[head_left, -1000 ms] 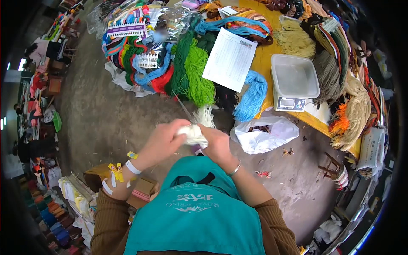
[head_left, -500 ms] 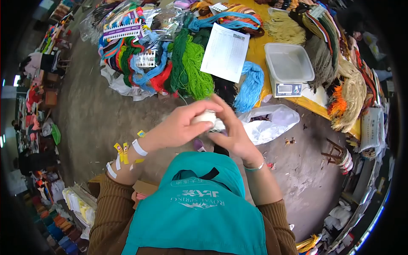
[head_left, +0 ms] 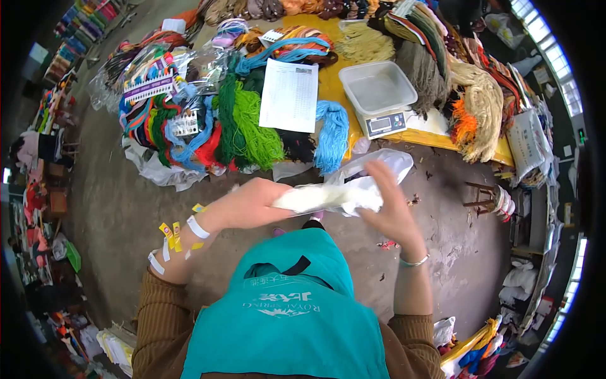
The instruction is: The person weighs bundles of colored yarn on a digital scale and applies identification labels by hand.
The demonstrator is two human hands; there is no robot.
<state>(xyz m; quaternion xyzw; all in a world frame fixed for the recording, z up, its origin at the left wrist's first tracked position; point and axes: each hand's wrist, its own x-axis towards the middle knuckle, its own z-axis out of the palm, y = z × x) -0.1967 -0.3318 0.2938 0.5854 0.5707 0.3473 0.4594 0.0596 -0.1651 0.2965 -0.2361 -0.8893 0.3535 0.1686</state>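
Note:
A white skein of yarn (head_left: 309, 199) stretches sideways in front of me, above the floor. My left hand (head_left: 255, 202) is closed around its left end, fingers wrapped over it. On the other side, my right hand (head_left: 394, 205) is blurred by motion, thumb and fingers spread apart beside the skein's right end. Behind that hand and the skein lies a white plastic bag (head_left: 399, 163), which overlaps the yarn in this view.
Ahead stands a yellow table (head_left: 429, 138) with green yarn (head_left: 255, 129), blue yarn (head_left: 331, 136), a printed sheet (head_left: 288, 95) and a digital scale (head_left: 382, 124) bearing a clear plastic tub (head_left: 377, 88). A wooden stool (head_left: 483, 199) is at the right.
The white yarn was bunched up between both hands and is now drawn out lengthwise. My hands have moved apart, left hand leftward, right hand rightward. The view has shifted as well.

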